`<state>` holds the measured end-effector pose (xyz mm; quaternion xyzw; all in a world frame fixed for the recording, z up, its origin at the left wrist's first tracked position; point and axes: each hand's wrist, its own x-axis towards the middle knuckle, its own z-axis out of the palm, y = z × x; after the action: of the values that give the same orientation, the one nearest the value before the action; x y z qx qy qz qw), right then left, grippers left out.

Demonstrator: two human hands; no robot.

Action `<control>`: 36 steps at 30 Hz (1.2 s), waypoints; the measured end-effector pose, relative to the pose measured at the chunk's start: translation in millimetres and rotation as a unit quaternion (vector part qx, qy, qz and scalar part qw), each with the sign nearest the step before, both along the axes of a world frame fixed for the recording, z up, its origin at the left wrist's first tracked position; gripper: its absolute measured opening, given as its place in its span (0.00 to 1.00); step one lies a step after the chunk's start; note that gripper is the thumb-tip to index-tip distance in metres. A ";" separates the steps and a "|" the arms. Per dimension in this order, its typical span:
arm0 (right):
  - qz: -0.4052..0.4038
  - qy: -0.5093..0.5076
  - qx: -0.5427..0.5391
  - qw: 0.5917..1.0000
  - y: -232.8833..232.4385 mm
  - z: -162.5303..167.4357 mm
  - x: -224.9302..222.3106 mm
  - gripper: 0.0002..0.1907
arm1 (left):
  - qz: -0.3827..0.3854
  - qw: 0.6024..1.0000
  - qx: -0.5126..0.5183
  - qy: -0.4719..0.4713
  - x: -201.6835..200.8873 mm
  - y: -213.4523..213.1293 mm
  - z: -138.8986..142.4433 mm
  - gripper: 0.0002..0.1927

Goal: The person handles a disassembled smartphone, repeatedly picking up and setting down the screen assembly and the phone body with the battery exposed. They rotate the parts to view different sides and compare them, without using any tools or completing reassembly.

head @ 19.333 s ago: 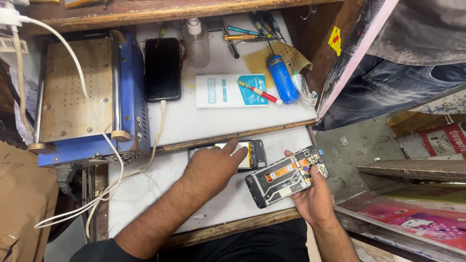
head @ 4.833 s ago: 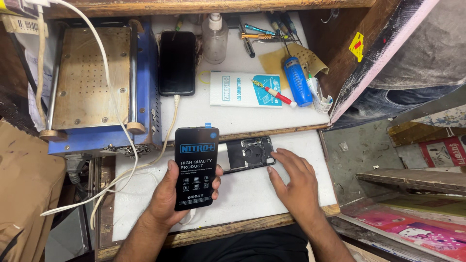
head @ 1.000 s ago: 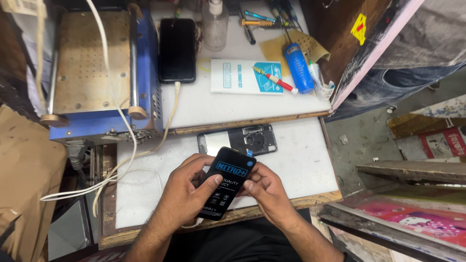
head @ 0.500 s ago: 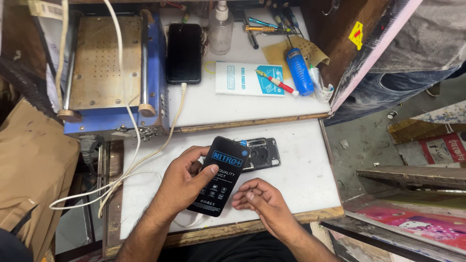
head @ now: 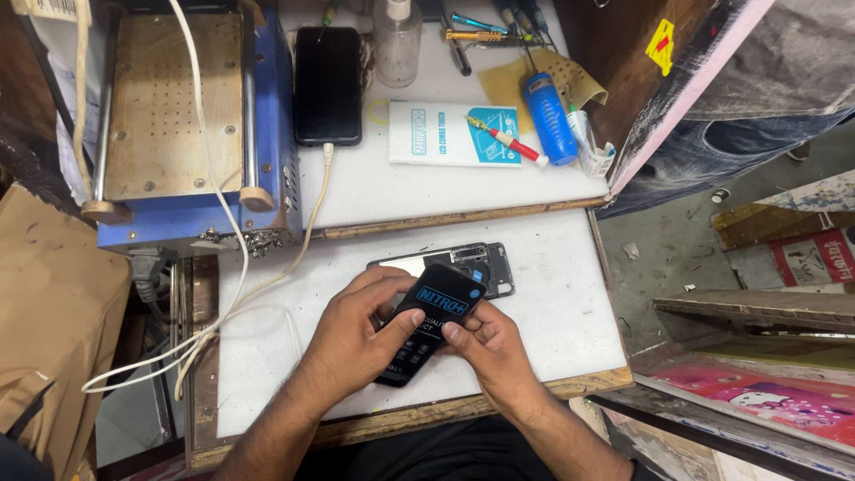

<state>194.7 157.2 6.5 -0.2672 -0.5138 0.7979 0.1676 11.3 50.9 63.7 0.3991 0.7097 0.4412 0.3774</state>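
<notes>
While both hands meet over the near edge of the white bench [head: 552, 294], they share one flat black packet [head: 429, 334] with pale blue lettering, held tilted so its top end points far and to the right. The left hand [head: 352, 343] wraps the packet's left side, its fingers [head: 405, 322] closed around the edge with the thumb pressing on the front. The right hand [head: 490, 352] grips the right side, its thumb on the packet's face and its fingers curled beneath. Just beyond the packet, partly hidden by it, an opened phone frame [head: 476, 263] lies flat on the bench with its inner parts showing. On the raised shelf farther off, a black phone [head: 328, 85] lies face up with a white cable [head: 307, 232] plugged into its near end. To its right sit a white and blue card [head: 441, 134], a red-handled screwdriver [head: 508, 141] and a blue cylindrical tool [head: 548, 116]. A clear bottle [head: 397, 44] stands at the far edge. At far left is a blue machine [head: 276, 169] with a tan perforated plate.
</notes>
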 end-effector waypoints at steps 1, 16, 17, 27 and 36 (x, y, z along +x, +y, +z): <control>0.007 -0.006 0.008 1.000 2.3 1.7 -0.5 0.20 | 0.011 0.995 0.059 0.078 4.0 -2.2 4.1 0.16; 0.045 -0.096 -0.066 0.992 33.9 -9.4 38.9 0.17 | -0.094 0.774 0.292 0.554 40.3 -19.9 -13.2 0.15; 0.044 -0.103 -0.065 0.992 36.3 -11.6 36.8 0.16 | -0.093 0.778 0.290 0.550 40.5 -19.2 -18.3 0.15; 0.105 -0.055 -0.042 0.992 52.4 -11.0 31.8 0.14 | -0.078 0.854 0.175 0.484 33.5 -23.3 -22.8 0.30; 0.159 -0.060 -0.030 0.985 60.5 -26.2 29.2 0.14 | -0.184 0.858 0.121 0.465 22.0 -10.1 -13.5 0.36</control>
<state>223.8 217.7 -19.7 -0.2349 -0.5350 0.8115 -0.0004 33.3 40.8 50.2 0.7234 0.6575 0.2090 0.0267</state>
